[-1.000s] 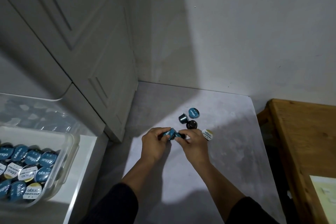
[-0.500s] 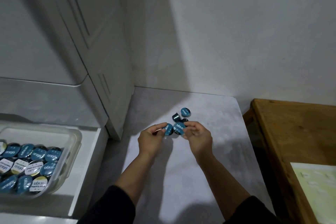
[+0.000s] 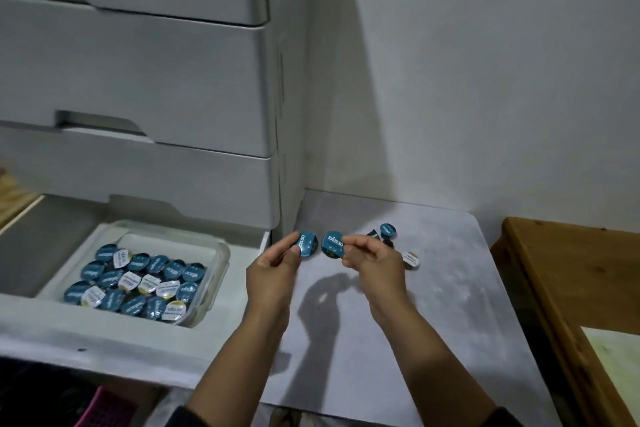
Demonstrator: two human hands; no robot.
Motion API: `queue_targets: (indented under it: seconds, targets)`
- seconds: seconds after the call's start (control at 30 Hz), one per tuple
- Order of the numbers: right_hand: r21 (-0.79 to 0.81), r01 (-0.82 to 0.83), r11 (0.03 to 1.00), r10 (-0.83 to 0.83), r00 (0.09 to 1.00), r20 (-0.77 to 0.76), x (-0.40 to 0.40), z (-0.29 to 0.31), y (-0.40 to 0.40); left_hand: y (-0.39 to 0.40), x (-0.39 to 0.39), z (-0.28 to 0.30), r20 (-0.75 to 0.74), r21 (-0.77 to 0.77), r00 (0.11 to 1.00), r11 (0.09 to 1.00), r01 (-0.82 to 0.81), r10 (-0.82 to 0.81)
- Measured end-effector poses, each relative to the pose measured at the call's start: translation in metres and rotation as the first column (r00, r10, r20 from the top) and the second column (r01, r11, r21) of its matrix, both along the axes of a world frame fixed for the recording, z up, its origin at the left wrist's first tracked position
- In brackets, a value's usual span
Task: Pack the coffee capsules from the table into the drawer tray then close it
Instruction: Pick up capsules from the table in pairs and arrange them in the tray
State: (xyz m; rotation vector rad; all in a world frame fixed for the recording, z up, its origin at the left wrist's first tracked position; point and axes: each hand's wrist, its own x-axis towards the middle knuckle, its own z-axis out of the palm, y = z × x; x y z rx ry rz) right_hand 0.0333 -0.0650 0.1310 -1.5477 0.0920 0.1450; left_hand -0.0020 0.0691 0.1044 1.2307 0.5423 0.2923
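My left hand [image 3: 273, 270] pinches a teal-lidded coffee capsule [image 3: 307, 243] above the grey table [image 3: 450, 288]. My right hand [image 3: 375, 262] pinches a second teal capsule [image 3: 333, 245] right beside it. Both lids face me. Behind my right hand a few capsules lie on the table: a teal one [image 3: 388, 229], a dark one on its side [image 3: 373, 234] and a white-lidded one [image 3: 411, 258]. To the left the drawer [image 3: 242, 267] stands pulled out with a clear plastic tray [image 3: 221, 260] holding several teal and white capsules [image 3: 138, 284].
A white drawer cabinet [image 3: 156, 80] rises behind the open drawer, with its upper drawers shut. A wooden table [image 3: 571, 288] stands to the right of the grey table. A pink basket [image 3: 104, 409] shows at the bottom left. The wall is close behind.
Both hands have lifted a capsule each off the table and drawn left, toward the drawer. My view has swung left, so the drawer and tray show more fully.
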Motion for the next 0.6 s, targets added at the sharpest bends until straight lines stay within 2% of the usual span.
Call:
queue_targets:
  seconds: [0.2,0.33,0.47,0.6]
  targets:
    - [0.015,-0.13,0.991,0.13,0.992,-0.004,-0.023,0.009,0.07,0.071,-0.028,0.011,0.056,-0.076,0.968,0.968,-0.239,0.244]
    - [-0.026,-0.23,0.973,0.229,0.973,-0.024,-0.03,0.001,0.134,0.136,-0.04,0.013,0.027,-0.083,0.937,0.935,-0.345,0.349]
    - [-0.086,-0.274,0.958,0.266,0.959,-0.094,-0.029,-0.013,0.205,0.215,-0.039,0.002,-0.05,-0.07,0.927,0.925,-0.374,0.371]
    - [-0.079,-0.218,0.973,0.201,0.962,-0.184,-0.019,-0.028,0.276,0.295,-0.022,-0.016,-0.13,-0.048,0.946,0.951,-0.306,0.297]
